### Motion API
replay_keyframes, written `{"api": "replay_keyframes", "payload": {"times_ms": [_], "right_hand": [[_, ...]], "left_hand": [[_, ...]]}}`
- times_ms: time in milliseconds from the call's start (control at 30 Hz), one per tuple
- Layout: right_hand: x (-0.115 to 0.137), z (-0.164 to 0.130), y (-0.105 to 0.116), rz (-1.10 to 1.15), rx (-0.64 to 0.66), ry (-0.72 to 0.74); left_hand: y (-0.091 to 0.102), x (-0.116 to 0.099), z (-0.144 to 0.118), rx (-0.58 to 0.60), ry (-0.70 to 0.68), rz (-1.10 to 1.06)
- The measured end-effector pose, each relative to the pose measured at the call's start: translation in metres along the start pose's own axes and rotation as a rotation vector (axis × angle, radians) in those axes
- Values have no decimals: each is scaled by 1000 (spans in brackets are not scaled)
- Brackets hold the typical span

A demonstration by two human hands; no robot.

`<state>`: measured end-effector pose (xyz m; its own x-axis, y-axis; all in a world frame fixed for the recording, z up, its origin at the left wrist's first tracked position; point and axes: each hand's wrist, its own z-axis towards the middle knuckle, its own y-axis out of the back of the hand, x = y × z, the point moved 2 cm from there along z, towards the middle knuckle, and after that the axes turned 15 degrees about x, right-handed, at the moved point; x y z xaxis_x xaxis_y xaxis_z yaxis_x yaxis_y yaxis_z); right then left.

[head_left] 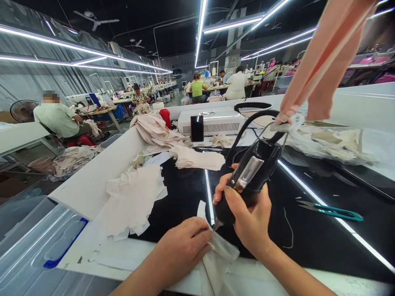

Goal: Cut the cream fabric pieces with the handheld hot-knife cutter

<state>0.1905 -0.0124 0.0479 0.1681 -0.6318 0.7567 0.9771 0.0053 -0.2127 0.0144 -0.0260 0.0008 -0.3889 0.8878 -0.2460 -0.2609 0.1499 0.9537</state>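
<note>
On the glossy black desk [308, 238], the left hand [182, 246] pins pale fabric [216, 259], grip pinching it flat under the tip of the black corded handheld tool [249, 176], clasped by the right hand [249, 218].

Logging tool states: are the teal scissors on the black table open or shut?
Open slightly. The scissors lie flat on the black table, with two blade tips visibly apart at the left end, away from both hands.

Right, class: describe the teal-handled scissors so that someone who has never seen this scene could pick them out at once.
Start at the glossy black worktable in front of the person. Look to the right of the right hand, which grips a black handheld tool. The scissors lie flat there, alone beside a light strip's reflection, the only teal thing on the black surface.
</note>
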Motion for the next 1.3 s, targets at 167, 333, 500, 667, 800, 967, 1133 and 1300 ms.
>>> {"api": "replay_keyframes", "payload": {"times_ms": [167,333,500,667,800,967,1133,1300], "right_hand": [[1,0,-1,-12,3,-6],[2,0,0,-18,-10,-5],[3,0,-1,-1,-12,-2],[5,0,-2,21,-11,-10],[5,0,-2,11,-13,-13],[5,-1,-1,-6,-6,-9],[3,3,-2,2,-2,7],[0,7,-6,8,-1,16]], "left_hand": [[5,2,2,-17,-26,99],[9,14,7,34,-101,76],[14,25,1,113,-91,49],[16,27,-8,134,-88,32],[16,26,-10,130,-67,51],[14,25,-12,116,-55,42],[13,24,-13,99,-51,30],[12,24,-14,99,-44,18]]}}
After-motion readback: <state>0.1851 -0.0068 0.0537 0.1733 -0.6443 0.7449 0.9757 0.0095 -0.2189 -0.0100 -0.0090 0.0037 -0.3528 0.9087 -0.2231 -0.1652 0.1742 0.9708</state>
